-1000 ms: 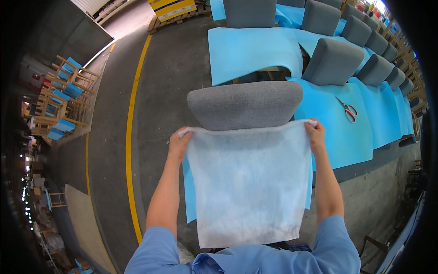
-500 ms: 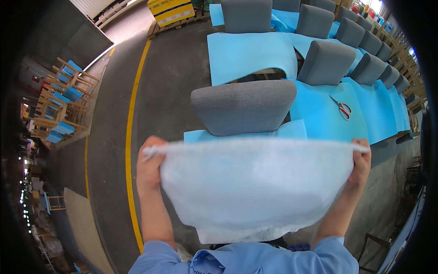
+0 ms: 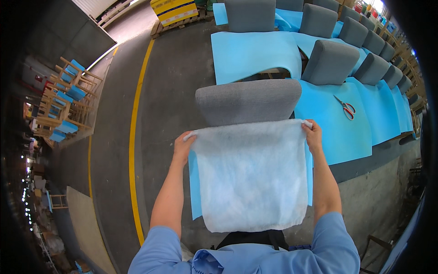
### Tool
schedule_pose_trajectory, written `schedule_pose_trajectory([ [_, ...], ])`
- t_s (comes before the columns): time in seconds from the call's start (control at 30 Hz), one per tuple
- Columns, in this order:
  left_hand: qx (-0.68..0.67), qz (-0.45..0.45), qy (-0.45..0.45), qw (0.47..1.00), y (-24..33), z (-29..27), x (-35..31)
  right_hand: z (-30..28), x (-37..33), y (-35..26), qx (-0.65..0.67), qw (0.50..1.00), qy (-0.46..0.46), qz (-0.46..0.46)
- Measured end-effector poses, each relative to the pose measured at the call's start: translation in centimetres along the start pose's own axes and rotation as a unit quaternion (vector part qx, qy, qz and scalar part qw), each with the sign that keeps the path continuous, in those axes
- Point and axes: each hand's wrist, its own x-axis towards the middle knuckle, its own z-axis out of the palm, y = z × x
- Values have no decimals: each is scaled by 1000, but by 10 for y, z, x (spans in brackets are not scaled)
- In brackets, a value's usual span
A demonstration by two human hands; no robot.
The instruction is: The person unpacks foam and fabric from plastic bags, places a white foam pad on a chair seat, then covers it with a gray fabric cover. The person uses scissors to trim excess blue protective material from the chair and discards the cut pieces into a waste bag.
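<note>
A white, slightly see-through sheet of soft batting (image 3: 253,178) is stretched between my hands. My left hand (image 3: 184,145) pinches its far left corner, and my right hand (image 3: 313,135) grips the far right corner. Beneath it, a light blue foam sheet (image 3: 195,187) shows along both sides. Just beyond the batting's far edge stands a grey fabric chair back (image 3: 248,101), upright and tilted away. The sheet's near edge hangs close to my body. What carries the blue foam under the batting is hidden.
Red-handled scissors (image 3: 348,111) lie on blue foam (image 3: 333,132) to the right. More grey chair backs (image 3: 331,62) stand in rows beyond. Wooden chair frames (image 3: 64,105) are stacked at the left, past a yellow floor line (image 3: 132,150). A yellow box (image 3: 175,11) rests on a pallet.
Both hands have moved away from my body and closer together. The batting, raised and billowing before, now lies lower and flatter over the blue foam, up against the grey chair back.
</note>
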Motion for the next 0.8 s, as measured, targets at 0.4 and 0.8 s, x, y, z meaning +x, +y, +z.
schedule_pose_trajectory([
  [0.4,151,-121,142,971,-75,-19,-105,-52,-111,29,-147,984,55,87],
  [0.8,13,-189,0,982,-107,-10,-206,-86,-223,56,-50,977,-63,198],
])
